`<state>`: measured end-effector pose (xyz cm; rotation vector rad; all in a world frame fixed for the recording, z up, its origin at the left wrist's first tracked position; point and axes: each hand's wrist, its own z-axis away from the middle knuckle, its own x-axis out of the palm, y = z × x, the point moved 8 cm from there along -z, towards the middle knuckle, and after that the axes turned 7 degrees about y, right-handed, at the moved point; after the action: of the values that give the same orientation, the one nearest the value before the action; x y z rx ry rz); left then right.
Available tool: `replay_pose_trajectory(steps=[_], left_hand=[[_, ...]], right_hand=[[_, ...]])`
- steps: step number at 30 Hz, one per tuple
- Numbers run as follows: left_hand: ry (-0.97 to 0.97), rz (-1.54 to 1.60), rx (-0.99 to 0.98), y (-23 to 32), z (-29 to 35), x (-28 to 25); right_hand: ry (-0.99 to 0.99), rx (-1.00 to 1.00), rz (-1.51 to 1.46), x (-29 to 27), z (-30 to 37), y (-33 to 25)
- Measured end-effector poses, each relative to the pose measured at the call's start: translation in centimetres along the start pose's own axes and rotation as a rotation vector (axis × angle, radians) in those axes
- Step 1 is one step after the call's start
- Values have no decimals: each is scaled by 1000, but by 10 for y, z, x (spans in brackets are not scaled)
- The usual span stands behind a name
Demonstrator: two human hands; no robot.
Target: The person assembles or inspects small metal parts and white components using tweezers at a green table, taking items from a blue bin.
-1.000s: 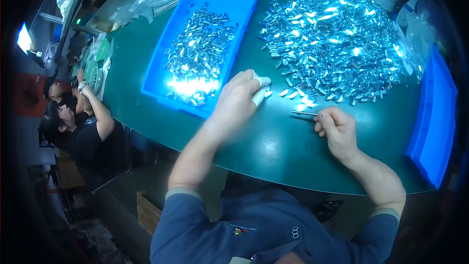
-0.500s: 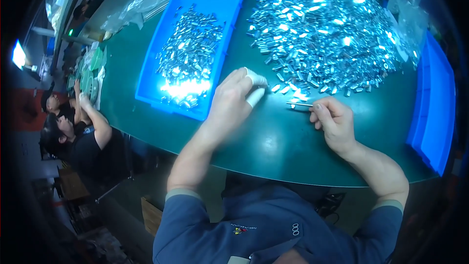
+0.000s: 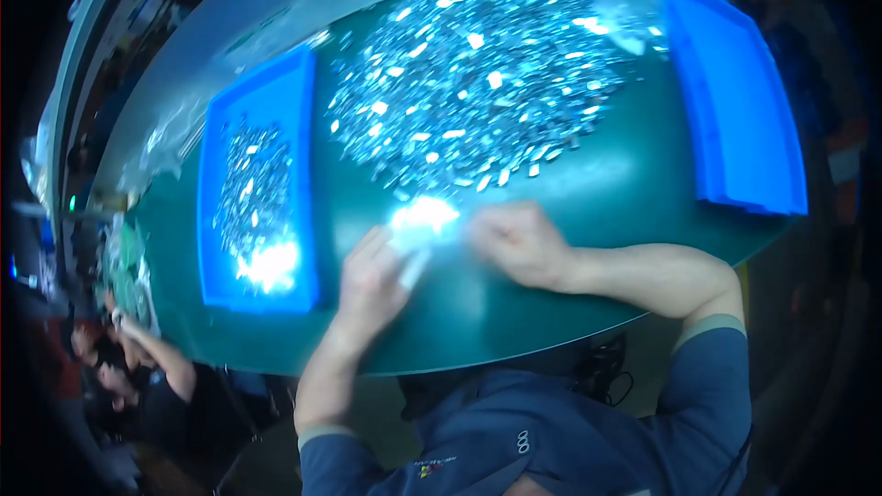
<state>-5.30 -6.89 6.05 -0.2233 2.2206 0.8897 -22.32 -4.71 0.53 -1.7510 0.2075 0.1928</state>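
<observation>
Caught with left hand [image 3: 367,283] and right hand [image 3: 528,243] half-curled — hold too blurred to tell — facing jumbled metal pieces [image 3: 487,83] toward the far edge of the surface [image 3: 643,179], nearer the right hand.

Table: green top [image 3: 634,170], smooth, lightly shiny; near edge looks curved in the wide view. Middle to far side: broad heap of small metal pieces [image 3: 478,83], loose, lying at many angles, a few strays at its near margin. Left of the heap, a strip of green between: blue tray [image 3: 301,96], shallow, rimmed. Right side: second blue bin [image 3: 735,101], long, apart from the heap; whether flat or tilted cannot be told. Between heap and bin, far side: crumpled clear plastic [image 3: 625,5]. Strong glare at the heap's near margin; smaller details blurred.
</observation>
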Motion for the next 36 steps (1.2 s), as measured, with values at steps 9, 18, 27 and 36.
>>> replay_pose_trajectory(steps=[9, 18, 27, 36], left_hand=[[57, 56, 28, 11, -1, 1], [21, 66, -20, 9, -1, 0], [343, -552, -88, -28, 2, -99], [-83, -249, -119, -18, 11, -15]], right_hand=[[-3, -174, 170, 14, 4, -9], [-89, -23, -30, 8, 2, -5], [-20, 48, -143, -3, 0, 1], [-88, 45, -163, 14, -1, 3]])
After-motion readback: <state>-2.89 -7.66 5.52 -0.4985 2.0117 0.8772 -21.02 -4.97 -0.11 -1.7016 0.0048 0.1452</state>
